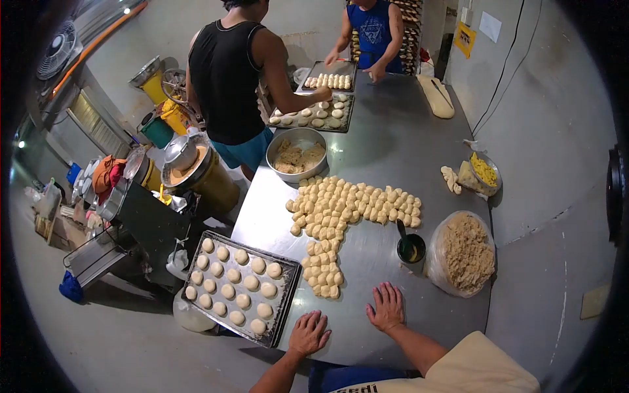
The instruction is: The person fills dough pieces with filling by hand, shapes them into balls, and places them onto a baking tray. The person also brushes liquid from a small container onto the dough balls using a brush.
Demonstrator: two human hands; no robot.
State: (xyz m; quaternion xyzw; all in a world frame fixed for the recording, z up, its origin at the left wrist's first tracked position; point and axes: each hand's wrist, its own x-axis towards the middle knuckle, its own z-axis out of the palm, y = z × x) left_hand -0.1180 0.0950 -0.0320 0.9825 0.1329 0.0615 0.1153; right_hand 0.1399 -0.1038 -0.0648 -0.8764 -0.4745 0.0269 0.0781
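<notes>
My left hand [309, 333] lies on the steel table near its front edge, fingers loosely spread and holding nothing. To its left is a dark baking tray [286, 288] with rows of round dough balls [227, 291]. My right hand [387, 306] rests flat on the metal, fingers apart, also with nothing in it. Beyond both hands spreads a large cluster of small dough pieces [327, 206]. Nearest my right hand stands a dark cup [412, 251] with a handle sticking out. A plastic-lined container of crumbly light-brown filling [466, 252] sits to the right.
A round pan [297, 171] holding more brown mixture stands at the table's left edge. Further back, a person in black [229, 78] reaches over a tray of dough [311, 121]; another in blue [373, 33] stands at the far end. A bowl of yellow stuff [483, 171] is by the wall.
</notes>
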